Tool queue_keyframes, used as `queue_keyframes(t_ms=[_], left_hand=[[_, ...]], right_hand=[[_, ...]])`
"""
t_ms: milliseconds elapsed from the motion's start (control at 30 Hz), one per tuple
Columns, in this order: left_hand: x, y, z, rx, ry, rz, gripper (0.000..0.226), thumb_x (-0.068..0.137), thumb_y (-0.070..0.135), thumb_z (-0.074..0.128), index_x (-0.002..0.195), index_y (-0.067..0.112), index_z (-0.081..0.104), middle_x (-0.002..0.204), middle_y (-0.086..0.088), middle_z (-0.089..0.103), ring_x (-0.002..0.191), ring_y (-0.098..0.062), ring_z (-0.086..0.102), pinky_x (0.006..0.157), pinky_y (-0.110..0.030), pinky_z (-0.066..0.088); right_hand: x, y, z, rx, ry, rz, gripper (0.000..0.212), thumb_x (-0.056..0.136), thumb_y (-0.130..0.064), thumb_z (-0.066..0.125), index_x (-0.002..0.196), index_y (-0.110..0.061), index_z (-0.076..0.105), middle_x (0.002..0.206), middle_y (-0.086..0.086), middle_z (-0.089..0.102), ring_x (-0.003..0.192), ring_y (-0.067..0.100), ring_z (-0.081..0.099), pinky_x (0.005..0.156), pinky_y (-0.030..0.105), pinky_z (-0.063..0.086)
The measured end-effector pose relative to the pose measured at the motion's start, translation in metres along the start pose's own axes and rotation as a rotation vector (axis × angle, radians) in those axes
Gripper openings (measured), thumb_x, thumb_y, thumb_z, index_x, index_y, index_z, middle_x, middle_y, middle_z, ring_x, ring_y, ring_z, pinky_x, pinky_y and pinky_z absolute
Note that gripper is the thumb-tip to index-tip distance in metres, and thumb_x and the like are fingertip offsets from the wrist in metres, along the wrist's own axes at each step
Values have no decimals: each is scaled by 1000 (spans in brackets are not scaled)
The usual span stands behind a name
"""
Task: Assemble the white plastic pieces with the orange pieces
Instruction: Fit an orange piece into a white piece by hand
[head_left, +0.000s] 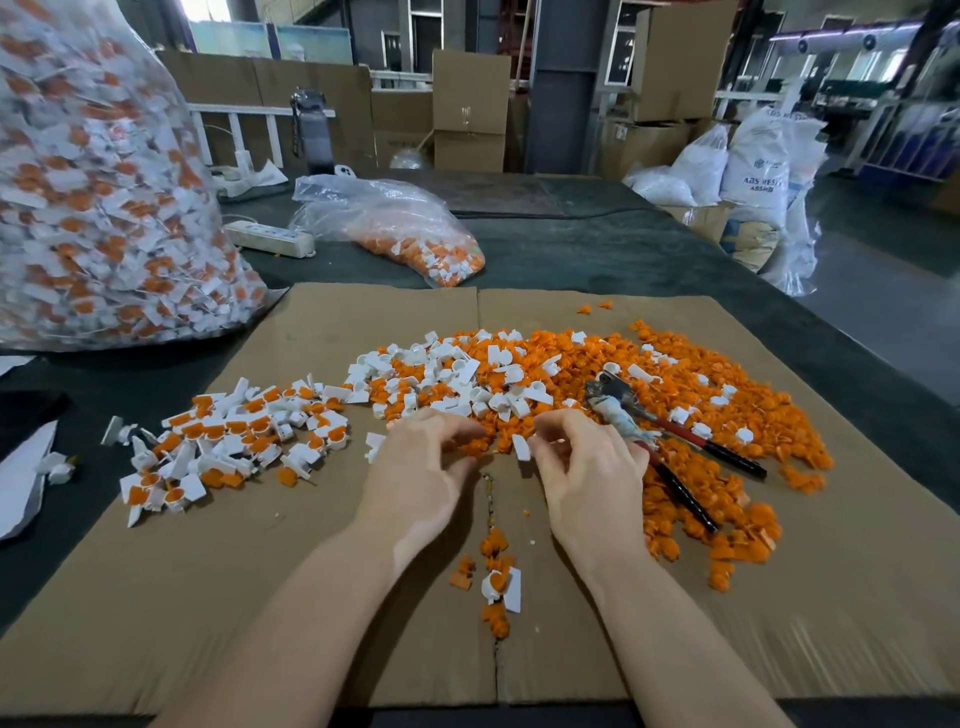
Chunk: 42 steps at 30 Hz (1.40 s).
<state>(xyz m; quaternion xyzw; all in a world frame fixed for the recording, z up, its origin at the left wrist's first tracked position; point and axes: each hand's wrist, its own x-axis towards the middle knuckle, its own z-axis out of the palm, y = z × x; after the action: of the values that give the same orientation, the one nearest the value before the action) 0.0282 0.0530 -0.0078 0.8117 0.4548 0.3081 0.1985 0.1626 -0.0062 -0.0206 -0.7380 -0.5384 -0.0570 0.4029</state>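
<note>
A wide heap of loose orange pieces (691, 415) mixed with white plastic pieces (457, 379) covers the middle of a cardboard sheet (208, 597). To its left lies a pile of joined white-and-orange pieces (234, 441). My left hand (421, 478) reaches into the heap's near edge with curled fingers over orange pieces; what it holds is hidden. My right hand (587, 467) pinches a white piece (521, 448) between thumb and fingers. One joined piece (501, 584) and a few orange ones lie between my forearms.
Red-and-black handled pliers (675, 441) lie on the heap right of my right hand. A large clear bag of joined pieces (93, 182) stands at the left, a smaller bag (405, 228) and a power strip (270, 238) behind. Cartons and white sacks stand beyond the table.
</note>
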Motion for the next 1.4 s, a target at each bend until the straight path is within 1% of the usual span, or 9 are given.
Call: queue_keyframes(t_ms=[200,267,400,500,600,867,1067,1233,1400], left_hand=[[3,14,15,-200,5,82,16,81,20,70,97,22,72,86,17,57,85,-2,52,76,-9,39],[4,15,19,-226,45,57,9,81,22,71,89,20,73,81,18,57,81,-1,52,72,-9,38],[4,11,22,-359,65,-85,2,83,24,69,83,25,71,83,11,66,80,-1,58,69,-7,40],[3,8,21,-458,70,-181,2,83,23,70,83,25,71,81,9,68,80,-7,62,75,-21,47],[4,5,22,-457,57,-207,2,84,24,69,86,24,71,82,9,68,81,-8,62,74,-20,47],[5,3,24,-365,40,-191,8,86,25,66,92,29,64,81,17,62,79,0,56,63,-4,38],[4,3,22,-453,20,-218,7,87,22,66,92,25,65,81,7,66,77,-6,61,64,-8,43],[2,4,20,-484,-3,-214,10,87,23,66,96,24,65,83,6,67,79,-7,62,71,-18,48],[1,5,18,-529,-17,-183,6,86,20,66,89,24,64,79,3,67,74,-5,62,70,-17,48]], right_hand=[[0,-1,-3,227,-100,1,14,92,-16,56,103,-18,66,91,-9,66,90,11,60,96,41,38],[0,1,-3,185,-65,23,15,93,-18,54,103,-19,66,91,-7,66,90,13,59,98,34,34],[-3,0,-4,-32,105,64,13,81,-10,66,93,-15,66,79,-3,64,81,17,59,82,28,28],[-8,-5,-2,-192,58,12,11,67,-13,67,77,-13,62,67,-2,61,65,20,59,71,33,36],[-10,-6,-2,-299,-25,-23,11,62,-14,69,69,-13,61,62,0,60,59,23,58,67,34,38],[-7,-2,2,-419,-152,-83,13,74,-11,76,81,-16,67,78,2,63,76,23,60,71,35,41],[-5,-2,-1,-32,-62,-85,7,82,-8,69,85,-7,63,81,5,63,79,22,56,71,36,46],[-3,-1,-3,69,-17,-145,27,87,-2,61,114,-7,64,102,3,61,95,13,55,84,15,40],[-3,-1,-4,254,-7,-72,13,86,-6,64,96,-15,64,87,-10,61,83,3,57,73,12,45]])
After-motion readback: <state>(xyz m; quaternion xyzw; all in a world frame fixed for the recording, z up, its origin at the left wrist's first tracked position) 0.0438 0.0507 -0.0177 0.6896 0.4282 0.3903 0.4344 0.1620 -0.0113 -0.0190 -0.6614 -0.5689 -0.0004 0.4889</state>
